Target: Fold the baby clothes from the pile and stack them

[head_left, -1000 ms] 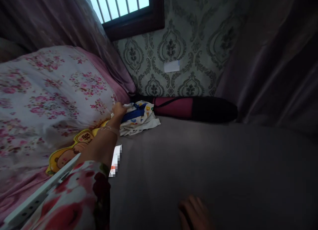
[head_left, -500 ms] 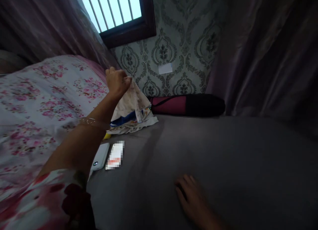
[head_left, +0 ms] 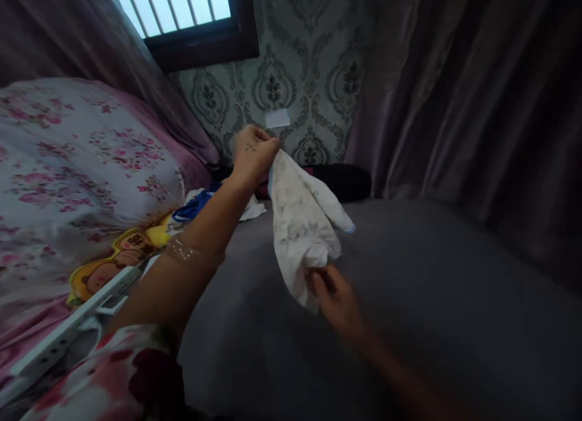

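Observation:
A small white long-sleeved shirt [head_left: 295, 221] with blue trim and faint printing hangs in the air above the grey bed. My left hand [head_left: 257, 151] pinches it by its upper end, with the arm stretched forward. Lower down, my right hand [head_left: 339, 299] has its fingers closed on the bunched bottom part of the cloth; it is slightly blurred. One sleeve with a blue cuff dangles to the right. Behind my left forearm lies a pile of clothes [head_left: 195, 205], blue and white pieces showing, partly hidden by the arm.
The grey bed sheet [head_left: 409, 287] stretches to the right. A dark rolled bag [head_left: 348, 181] lies against the wall. At left are a floral quilt [head_left: 82, 160], a yellow cartoon cushion [head_left: 131, 245] and a white power strip [head_left: 63, 336]. Curtains [head_left: 422, 105] hang at the side.
My left hand has brought the white shirt off the pile, to the right. My right hand has risen from the sheet and taken hold of its lower part. The view has shifted right.

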Available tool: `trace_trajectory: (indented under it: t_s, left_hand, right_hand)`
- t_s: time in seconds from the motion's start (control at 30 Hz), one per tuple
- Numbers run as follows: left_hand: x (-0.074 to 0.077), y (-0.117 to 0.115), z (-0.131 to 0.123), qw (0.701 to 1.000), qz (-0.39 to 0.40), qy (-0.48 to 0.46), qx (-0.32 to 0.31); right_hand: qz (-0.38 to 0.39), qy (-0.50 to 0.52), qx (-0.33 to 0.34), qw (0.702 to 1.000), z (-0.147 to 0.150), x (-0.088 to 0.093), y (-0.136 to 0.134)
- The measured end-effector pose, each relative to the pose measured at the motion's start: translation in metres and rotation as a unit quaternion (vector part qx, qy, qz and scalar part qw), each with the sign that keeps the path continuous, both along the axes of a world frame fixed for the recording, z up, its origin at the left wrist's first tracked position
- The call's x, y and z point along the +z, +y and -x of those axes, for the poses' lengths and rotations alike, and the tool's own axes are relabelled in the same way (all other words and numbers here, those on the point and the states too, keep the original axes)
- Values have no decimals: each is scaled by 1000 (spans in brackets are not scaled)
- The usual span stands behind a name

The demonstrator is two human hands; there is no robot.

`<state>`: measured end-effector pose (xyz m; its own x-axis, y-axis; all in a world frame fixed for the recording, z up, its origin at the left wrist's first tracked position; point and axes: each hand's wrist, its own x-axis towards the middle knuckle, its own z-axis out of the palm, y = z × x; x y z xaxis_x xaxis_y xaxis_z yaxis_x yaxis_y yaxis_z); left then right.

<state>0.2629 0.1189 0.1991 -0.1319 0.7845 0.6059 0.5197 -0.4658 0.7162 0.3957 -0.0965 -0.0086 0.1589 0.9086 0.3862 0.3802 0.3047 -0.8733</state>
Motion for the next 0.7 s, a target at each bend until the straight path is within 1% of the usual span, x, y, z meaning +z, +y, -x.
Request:
trace_trajectory:
  t_s: [0.07,0.1,0.17,0.27,0.33,0.37,0.43,0.53,0.63,0.7]
  left_hand:
    - [-15,-16,-14,992,31,-85,-91]
    - [-20,-26,-20,981,49,-130,-136]
    - [-26,-46,-29,956,76,-198,-205]
    - [-29,-71,-36,925,78,-259,-267]
    - [-31,-83,-36,914,72,-275,-289]
    - [-32,-87,-36,911,70,-278,-297]
    - [-37,-94,-35,907,68,-280,-308]
    - [-48,-98,-34,905,73,-269,-320]
    - [-61,-100,-33,908,85,-255,-323]
    - [-68,-101,-31,911,90,-254,-313]
  right_hand:
    - [-23,43,-55,997,-1,18,-4]
    - [-32,72,-75,994,-2,25,-4]
    - [-38,148,-97,983,-7,34,-1]
    - [-20,259,-102,960,-22,39,13]
    - [-3,303,-99,948,-34,39,25]
    - [0,310,-98,946,-40,38,31]
    - [-5,288,-106,952,-50,34,43]
    - [-28,197,-130,971,-58,26,61]
    - [-51,101,-142,983,-56,17,74]
    - [-66,41,-145,986,-50,14,76]
